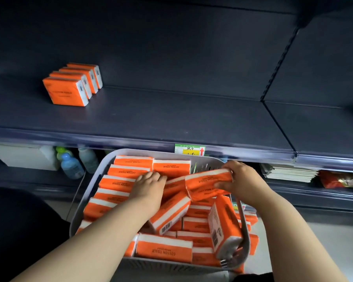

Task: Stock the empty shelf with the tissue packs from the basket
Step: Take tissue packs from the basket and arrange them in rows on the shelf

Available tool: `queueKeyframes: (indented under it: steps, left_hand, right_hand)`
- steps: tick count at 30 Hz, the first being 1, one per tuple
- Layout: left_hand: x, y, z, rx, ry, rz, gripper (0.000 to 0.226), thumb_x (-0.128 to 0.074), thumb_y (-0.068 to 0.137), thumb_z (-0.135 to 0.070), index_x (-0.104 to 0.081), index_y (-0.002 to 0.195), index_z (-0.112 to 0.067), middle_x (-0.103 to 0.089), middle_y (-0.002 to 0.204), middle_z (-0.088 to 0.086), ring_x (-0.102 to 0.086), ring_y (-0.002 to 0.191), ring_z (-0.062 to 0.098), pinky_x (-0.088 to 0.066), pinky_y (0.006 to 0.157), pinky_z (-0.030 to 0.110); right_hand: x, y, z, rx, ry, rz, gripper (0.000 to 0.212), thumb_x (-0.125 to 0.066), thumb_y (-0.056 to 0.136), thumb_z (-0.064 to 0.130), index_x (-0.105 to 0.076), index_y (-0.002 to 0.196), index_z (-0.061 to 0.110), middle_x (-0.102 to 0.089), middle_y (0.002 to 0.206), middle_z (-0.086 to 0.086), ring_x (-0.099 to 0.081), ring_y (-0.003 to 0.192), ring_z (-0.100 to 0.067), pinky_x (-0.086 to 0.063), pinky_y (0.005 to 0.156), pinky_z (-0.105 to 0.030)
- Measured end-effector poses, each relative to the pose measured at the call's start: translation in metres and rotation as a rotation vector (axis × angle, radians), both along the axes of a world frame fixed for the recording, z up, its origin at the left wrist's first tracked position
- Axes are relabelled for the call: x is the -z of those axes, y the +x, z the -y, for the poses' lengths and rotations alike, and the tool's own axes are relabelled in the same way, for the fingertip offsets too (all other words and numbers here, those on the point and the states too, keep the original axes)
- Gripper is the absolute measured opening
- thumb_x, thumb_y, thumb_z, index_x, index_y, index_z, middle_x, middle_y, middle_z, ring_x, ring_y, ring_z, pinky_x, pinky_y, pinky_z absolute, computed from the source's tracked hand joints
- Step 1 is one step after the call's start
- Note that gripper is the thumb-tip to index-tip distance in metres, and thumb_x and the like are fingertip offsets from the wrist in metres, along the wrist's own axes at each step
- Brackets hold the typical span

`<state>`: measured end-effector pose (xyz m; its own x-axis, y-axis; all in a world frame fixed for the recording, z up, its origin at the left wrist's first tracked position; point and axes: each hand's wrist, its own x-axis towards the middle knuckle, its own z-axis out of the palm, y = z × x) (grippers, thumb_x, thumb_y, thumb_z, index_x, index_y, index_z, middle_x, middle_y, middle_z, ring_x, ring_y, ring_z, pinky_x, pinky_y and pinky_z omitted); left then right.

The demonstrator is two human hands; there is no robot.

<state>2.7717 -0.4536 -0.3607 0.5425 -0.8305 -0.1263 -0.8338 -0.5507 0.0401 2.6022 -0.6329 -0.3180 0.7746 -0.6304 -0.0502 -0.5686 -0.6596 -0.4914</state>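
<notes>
Position: the person stands over a pale grey plastic basket with slotted walls [161, 265], held close below the front edge of a dark blue-grey metal shelf [171, 119]. The basket is loaded with orange-and-white rectangular tissue packs [165, 249]. Those along its left side stand in a row on edge; those in the middle and at the right lie loose and tilted at various angles. The right hand [238, 180] grips one orange-and-white tissue pack [208, 183] by its end, thumb under and fingers over. That pack is raised above the pile, tilted, over the back right part of the basket. The left hand [149, 188] is palm down among the packs near the middle of the basket, fingers bent onto them. Whether it has hold of a pack cannot be determined. On the shelf, towards its left, four matching orange-and-white packs [71, 84] stand upright on edge, one behind the other and touching, running back towards the rear panel. A green and yellow price label with a red arrow [190, 150] sits on the shelf's front rail, just above the basket's far rim. On the tier below are a pale blue plastic bottle [71, 165] at the left, and a stack of flat paper goods [289, 171] beside a red packet [338, 180] at the right.
</notes>
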Motion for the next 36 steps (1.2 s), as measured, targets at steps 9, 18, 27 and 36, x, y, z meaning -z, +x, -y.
queueKeyframes:
  steps: [9,18,27,36]
  left_hand:
    - [-0.004,-0.002,0.002,0.039,0.089,-0.013,0.036,-0.054,0.088,-0.035,-0.045,0.122,-0.026,-0.059,0.121,0.001,-0.043,0.12,0.022,-0.023,0.102,0.034]
    - [-0.011,0.005,-0.008,-0.011,-0.012,-0.124,0.044,-0.056,0.084,-0.051,-0.047,0.125,-0.036,-0.062,0.113,-0.011,-0.048,0.112,0.02,-0.022,0.104,0.036]
    - [-0.015,0.024,-0.016,-0.07,-0.191,-0.343,0.053,-0.065,0.08,-0.041,-0.049,0.13,-0.031,-0.056,0.127,-0.005,-0.047,0.118,0.016,-0.04,0.097,0.027]
    - [-0.06,0.041,-0.027,-0.117,-0.503,-0.356,0.049,-0.078,0.072,-0.03,-0.058,0.117,-0.028,-0.06,0.112,-0.012,-0.054,0.108,0.009,-0.036,0.084,0.016]
  right_hand:
    - [-0.001,0.002,0.001,0.167,0.172,0.123,0.037,-0.072,0.077,0.042,-0.051,0.106,0.032,-0.058,0.084,0.016,-0.057,0.074,-0.004,-0.046,0.061,-0.025]
    - [-0.003,0.011,-0.002,0.331,0.141,0.213,0.043,-0.063,0.082,0.051,-0.055,0.109,0.018,-0.06,0.091,0.0,-0.056,0.078,-0.018,-0.037,0.058,-0.027]
    - [0.003,0.014,-0.009,0.344,0.154,0.243,0.035,-0.06,0.086,0.045,-0.051,0.107,0.018,-0.055,0.08,0.008,-0.053,0.066,-0.005,-0.036,0.049,-0.02]
    - [-0.011,0.02,-0.02,0.316,0.248,0.419,0.029,-0.069,0.08,0.042,-0.05,0.098,0.029,-0.061,0.086,0.011,-0.062,0.068,-0.013,-0.042,0.054,-0.023]
